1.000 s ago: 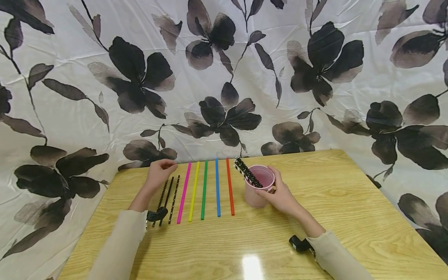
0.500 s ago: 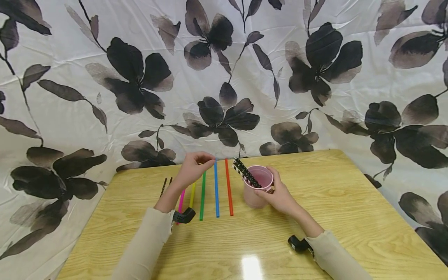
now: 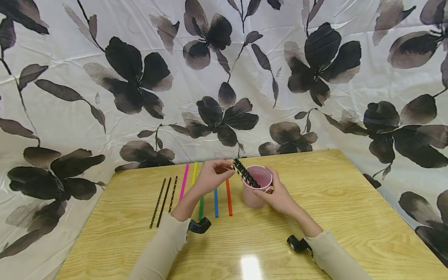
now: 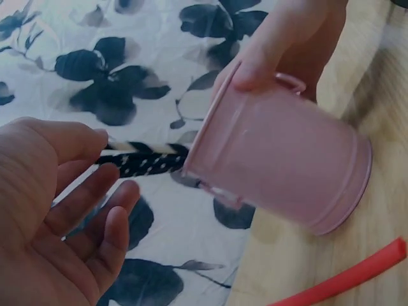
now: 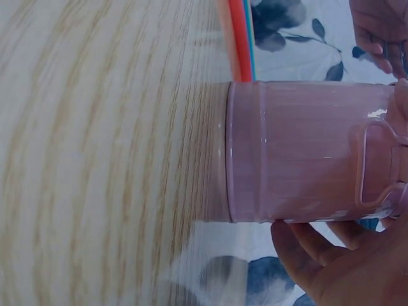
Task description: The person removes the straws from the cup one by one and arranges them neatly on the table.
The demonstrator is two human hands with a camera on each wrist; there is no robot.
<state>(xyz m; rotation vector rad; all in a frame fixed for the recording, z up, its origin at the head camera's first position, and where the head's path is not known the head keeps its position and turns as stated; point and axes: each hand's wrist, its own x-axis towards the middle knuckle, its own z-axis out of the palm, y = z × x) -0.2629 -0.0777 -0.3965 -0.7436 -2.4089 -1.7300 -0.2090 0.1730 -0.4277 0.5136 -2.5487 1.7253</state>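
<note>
A pink pail [image 3: 254, 199] with small handles stands on the table, tilted sideways only by the camera angle in the wrist views. My right hand [image 3: 280, 194] grips its rim from the right, thumb at the front. Black straws with white dots [image 4: 150, 164] and a black-and-white striped straw [image 4: 141, 146] lean out of the pail to the left. My left hand [image 3: 212, 178] hovers over the coloured straws, its thumb and fingertips right at the upper ends of the leaning straws. Its fingers are loosely bent and spread.
A row of straws lies left of the pail: red [image 3: 229, 198], blue [image 3: 216, 204], green [image 3: 201, 210], yellow and magenta [image 3: 184, 181], then several dark patterned ones [image 3: 157, 204]. A floral cloth [image 3: 224, 77] hangs behind the table [image 3: 343, 186].
My left hand has swept right, from above the dark straws across the coloured ones to the straws in the pail. My right hand keeps its hold on the pail.
</note>
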